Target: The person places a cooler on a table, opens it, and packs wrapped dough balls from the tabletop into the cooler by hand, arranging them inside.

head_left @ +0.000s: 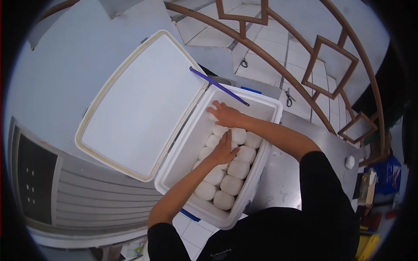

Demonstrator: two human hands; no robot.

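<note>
A white cooler box stands with its lid swung back to the left. Several white rounded balls are packed inside it; what they are made of I cannot tell. My right hand reaches to the far left corner of the box, its fingers curled over a white ball that is partly hidden. Nearer to me, my left hand rests on the balls in the middle, fingers stretched out and thumb apart. It hides the balls underneath.
A purple strap runs from the lid to the box's inner wall. Right of the box is a metal table with a small white object on it. Scissors hang or lie by the white tiles, beyond a curved brown railing.
</note>
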